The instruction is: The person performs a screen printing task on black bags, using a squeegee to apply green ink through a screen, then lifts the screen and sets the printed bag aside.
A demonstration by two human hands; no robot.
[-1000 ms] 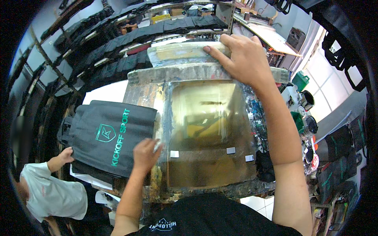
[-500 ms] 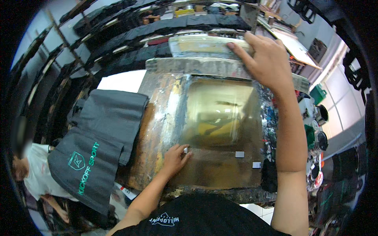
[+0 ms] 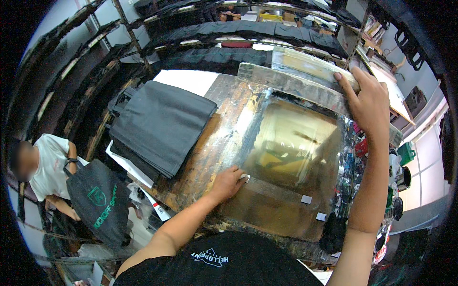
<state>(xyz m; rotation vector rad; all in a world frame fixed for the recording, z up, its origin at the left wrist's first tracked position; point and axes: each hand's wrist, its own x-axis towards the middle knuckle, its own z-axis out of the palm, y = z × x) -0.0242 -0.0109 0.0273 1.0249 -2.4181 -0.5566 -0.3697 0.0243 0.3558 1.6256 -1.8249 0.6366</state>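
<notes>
My right hand (image 3: 370,101) grips the near edge of a raised screen-printing frame (image 3: 310,64), its thumb pressed on the pale top side. Under the lifted frame lies a board (image 3: 229,157) stained with ink, with a shiny brownish square (image 3: 298,138) on it. My left hand (image 3: 230,184) rests low on the board, its fingers drawn together at a small white tab (image 3: 245,178). Two more pale tabs (image 3: 307,199) sit farther right. Left of the board, a stack of plain black bags (image 3: 160,125) lies folded.
At the left a co-worker (image 3: 52,167) in a white shirt holds a black bag (image 3: 98,202) with a green print. Drying racks with dark bags (image 3: 281,34) stand behind. Ink pots (image 3: 403,178) line the right side. A black cloth (image 3: 332,233) lies at the board's near right corner.
The printed bag has moved left off the stack and hangs from the co-worker's hand. My left hand's fingers have drawn closer together at the tab. The view has swung left.
</notes>
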